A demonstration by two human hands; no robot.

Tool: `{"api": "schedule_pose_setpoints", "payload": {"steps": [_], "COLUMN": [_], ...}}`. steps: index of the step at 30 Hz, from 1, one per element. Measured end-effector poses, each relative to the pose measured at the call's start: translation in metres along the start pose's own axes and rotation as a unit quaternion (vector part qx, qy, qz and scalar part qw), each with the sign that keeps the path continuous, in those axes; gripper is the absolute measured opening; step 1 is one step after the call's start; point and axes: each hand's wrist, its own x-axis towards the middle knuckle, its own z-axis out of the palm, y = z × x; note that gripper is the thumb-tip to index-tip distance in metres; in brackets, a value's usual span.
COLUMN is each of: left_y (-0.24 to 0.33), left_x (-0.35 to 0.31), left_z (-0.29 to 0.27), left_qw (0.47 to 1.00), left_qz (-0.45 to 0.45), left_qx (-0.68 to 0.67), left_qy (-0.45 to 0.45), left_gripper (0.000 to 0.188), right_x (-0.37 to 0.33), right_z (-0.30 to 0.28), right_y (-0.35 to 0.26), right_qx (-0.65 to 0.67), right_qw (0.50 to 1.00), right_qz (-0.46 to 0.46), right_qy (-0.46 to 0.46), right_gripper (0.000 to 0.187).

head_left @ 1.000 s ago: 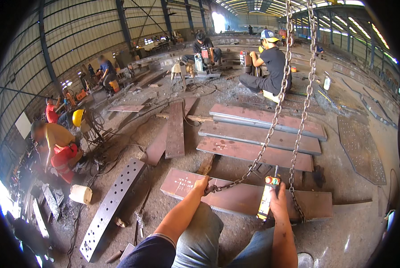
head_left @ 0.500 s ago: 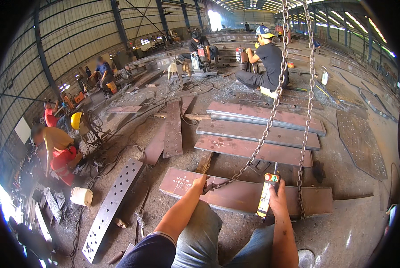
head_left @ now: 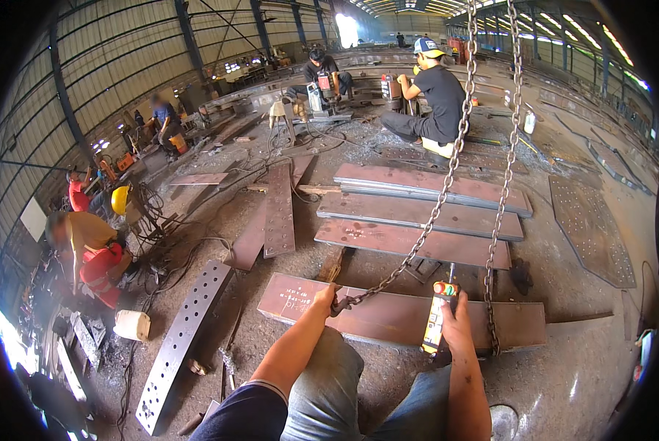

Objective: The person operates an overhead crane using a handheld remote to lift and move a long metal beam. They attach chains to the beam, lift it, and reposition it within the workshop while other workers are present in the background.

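My left hand [head_left: 320, 300] is closed around the lower end of a heavy steel chain [head_left: 434, 214], over the left half of a long reddish-brown stack of steel plates [head_left: 388, 316]. That chain slants up to the right. A second chain [head_left: 499, 220] drops past the stack's right part and reaches its near edge. Upright in my closed right hand [head_left: 459, 327] is a yellow hoist remote control [head_left: 434, 323] with a red button on top and a short antenna. It stands in front of the stack, left of the second chain.
More steel plates [head_left: 417, 217] lie just beyond. A drilled plate [head_left: 186, 345] rests at left, a wide perforated plate [head_left: 592, 231] at right. Two people [head_left: 439, 95] sit working with drilling machines [head_left: 322, 95] ahead; others [head_left: 98, 250] crouch at left. Cables [head_left: 197, 246] cross the floor.
The view has shifted slightly, so the scene sits a little further left. Both hands keep their grips, and the chains and plates look otherwise the same.
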Motion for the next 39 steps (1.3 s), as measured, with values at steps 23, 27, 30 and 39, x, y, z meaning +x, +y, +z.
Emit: {"api": "schedule_pose_setpoints", "payload": {"steps": [23,27,30,39], "left_y": [0.012,0.014,0.013,0.009], "left_x": [-0.019,-0.024,-0.022,-0.005], "left_z": [0.009,0.01,0.011,0.006], "left_qw": [1.0,1.0,1.0,1.0], "left_qz": [0.017,0.014,0.019,0.005], "left_qx": [0.003,0.007,-0.019,0.002], "left_qy": [0.017,0.017,0.014,0.025], "left_gripper": [0.034,0.033,0.035,0.031], "right_x": [-0.001,0.0,0.0,0.002], "right_z": [0.002,0.003,0.003,0.001], "right_y": [-0.007,-0.006,-0.006,-0.002], "right_qx": [0.007,0.007,0.0,-0.02], "right_qw": [1.0,1.0,1.0,1.0], "right_qz": [-0.007,0.002,-0.01,-0.006], "right_qy": [0.001,0.016,0.014,0.001], "right_gripper": [0.05,0.051,0.053,0.057]}}
